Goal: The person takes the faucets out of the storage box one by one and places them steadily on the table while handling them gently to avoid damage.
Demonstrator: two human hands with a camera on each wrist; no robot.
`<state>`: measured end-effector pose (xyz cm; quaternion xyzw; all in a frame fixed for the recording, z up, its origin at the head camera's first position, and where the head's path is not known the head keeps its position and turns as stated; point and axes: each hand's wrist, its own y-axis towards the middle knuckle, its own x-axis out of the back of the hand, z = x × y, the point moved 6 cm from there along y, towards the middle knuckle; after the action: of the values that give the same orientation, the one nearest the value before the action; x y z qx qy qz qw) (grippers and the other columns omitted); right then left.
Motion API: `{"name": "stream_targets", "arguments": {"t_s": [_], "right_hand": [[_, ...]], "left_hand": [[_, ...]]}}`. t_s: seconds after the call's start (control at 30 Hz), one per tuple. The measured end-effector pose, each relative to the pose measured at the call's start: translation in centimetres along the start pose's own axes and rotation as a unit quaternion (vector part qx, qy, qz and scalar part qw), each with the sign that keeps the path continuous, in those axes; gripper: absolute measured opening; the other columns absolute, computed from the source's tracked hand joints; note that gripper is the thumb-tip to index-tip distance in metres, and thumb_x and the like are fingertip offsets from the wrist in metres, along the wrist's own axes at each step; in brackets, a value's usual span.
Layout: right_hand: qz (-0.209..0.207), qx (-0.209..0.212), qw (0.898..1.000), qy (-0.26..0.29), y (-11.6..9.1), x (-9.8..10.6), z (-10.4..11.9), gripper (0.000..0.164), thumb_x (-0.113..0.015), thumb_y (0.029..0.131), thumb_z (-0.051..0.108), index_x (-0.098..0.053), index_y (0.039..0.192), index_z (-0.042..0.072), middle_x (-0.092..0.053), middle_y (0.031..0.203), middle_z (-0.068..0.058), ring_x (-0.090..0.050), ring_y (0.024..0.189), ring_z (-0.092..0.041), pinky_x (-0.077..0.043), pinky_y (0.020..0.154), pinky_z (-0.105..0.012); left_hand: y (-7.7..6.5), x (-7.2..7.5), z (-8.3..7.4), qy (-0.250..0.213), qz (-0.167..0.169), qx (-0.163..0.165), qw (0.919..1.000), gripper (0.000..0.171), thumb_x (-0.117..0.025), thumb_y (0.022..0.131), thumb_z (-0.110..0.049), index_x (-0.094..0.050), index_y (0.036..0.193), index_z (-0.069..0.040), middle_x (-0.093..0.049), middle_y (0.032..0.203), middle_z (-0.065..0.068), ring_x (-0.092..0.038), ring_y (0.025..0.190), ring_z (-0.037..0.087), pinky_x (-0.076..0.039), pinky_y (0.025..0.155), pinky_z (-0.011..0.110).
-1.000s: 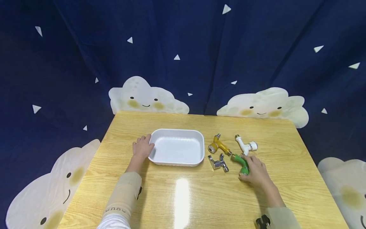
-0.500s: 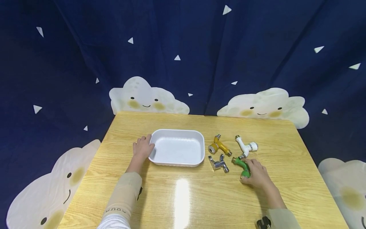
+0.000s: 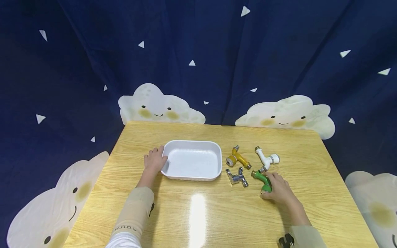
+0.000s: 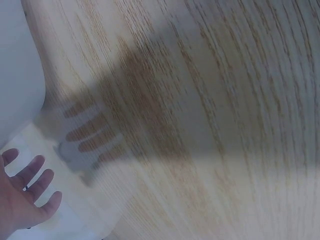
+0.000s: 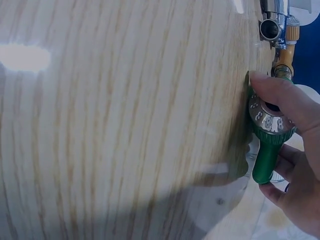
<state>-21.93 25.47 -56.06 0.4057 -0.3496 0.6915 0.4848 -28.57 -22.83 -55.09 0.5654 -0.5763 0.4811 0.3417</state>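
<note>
My right hand (image 3: pixel 278 188) holds a green tap (image 3: pixel 266 180) low over the wooden table. In the right wrist view the thumb lies at the metal-ringed end of the green tap (image 5: pixel 268 155), with the fingers along its far side. My left hand (image 3: pixel 153 159) touches the left rim of a white oblong tray (image 3: pixel 191 178), thumb over the rim and the other fingers spread. Those spread fingers (image 4: pixel 36 186) show at the lower left of the left wrist view. Left of the green tap lie a yellow tap (image 3: pixel 238 157) and a chrome tap (image 3: pixel 236 177). Just behind it is a white tap (image 3: pixel 266 160).
The wooden table (image 3: pixel 229 213) ends at a dark blue curtain (image 3: pixel 217 69) with white cloud shapes. The tray stands upright between my left hand and the group of taps.
From one second ago, my right hand has drawn the green tap slightly toward me and right, away from the yellow tap's end. The left hand and the tray have stayed put.
</note>
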Motion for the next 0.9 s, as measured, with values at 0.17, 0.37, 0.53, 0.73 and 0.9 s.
{"name": "stream_targets", "arguments": {"t_s": [0.17,0.37,0.53,0.73,0.9], "right_hand": [[0.006,-0.004,1.000,-0.001,0.02,0.02,-0.06,0.088,-0.082,0.060,0.039,-0.043,0.130,0.002,-0.049,0.116,-0.023,-0.047,0.102,-0.039,-0.034,0.085,-0.059],[0.010,-0.007,1.000,0.000,0.12,0.12,-0.04,0.086,-0.081,0.060,0.041,-0.045,0.130,0.005,-0.051,0.113,-0.019,-0.050,0.094,-0.032,-0.040,0.076,-0.052],[0.018,-0.010,1.000,0.002,0.09,0.04,0.02,0.086,-0.081,0.061,0.040,-0.044,0.131,0.005,-0.051,0.113,-0.017,-0.049,0.092,-0.029,-0.041,0.073,-0.048],[0.019,-0.007,1.000,0.015,-0.03,0.15,0.28,0.086,-0.081,0.063,0.037,-0.043,0.133,0.005,-0.049,0.117,-0.019,-0.049,0.098,-0.033,-0.042,0.076,-0.051],[0.019,-0.005,1.000,0.019,-0.04,0.17,0.35,0.086,-0.081,0.062,0.036,-0.043,0.133,0.004,-0.049,0.118,-0.020,-0.048,0.098,-0.034,-0.043,0.075,-0.051]], "left_hand": [[0.10,-0.10,0.05,0.001,0.001,0.001,1.0000,0.054,-0.041,0.089,-0.033,-0.033,0.139,-0.013,-0.043,0.131,0.020,-0.039,0.118,0.039,-0.029,0.095,0.060],[0.05,0.03,0.05,0.002,-0.002,0.002,1.0000,0.054,-0.041,0.089,-0.033,-0.034,0.139,-0.013,-0.044,0.130,0.020,-0.040,0.117,0.039,-0.029,0.094,0.060],[0.03,-0.03,0.12,0.000,-0.003,0.001,1.0000,0.055,-0.042,0.089,-0.033,-0.033,0.139,-0.013,-0.044,0.131,0.020,-0.040,0.117,0.039,-0.029,0.095,0.060],[0.09,-0.09,0.15,-0.002,-0.002,0.004,1.0000,0.054,-0.042,0.089,-0.033,-0.034,0.139,-0.014,-0.043,0.132,0.020,-0.040,0.118,0.039,-0.028,0.096,0.060],[0.11,0.04,0.13,0.001,-0.002,0.003,1.0000,0.054,-0.043,0.089,-0.034,-0.034,0.139,-0.014,-0.043,0.132,0.020,-0.040,0.118,0.039,-0.028,0.096,0.060]]}}
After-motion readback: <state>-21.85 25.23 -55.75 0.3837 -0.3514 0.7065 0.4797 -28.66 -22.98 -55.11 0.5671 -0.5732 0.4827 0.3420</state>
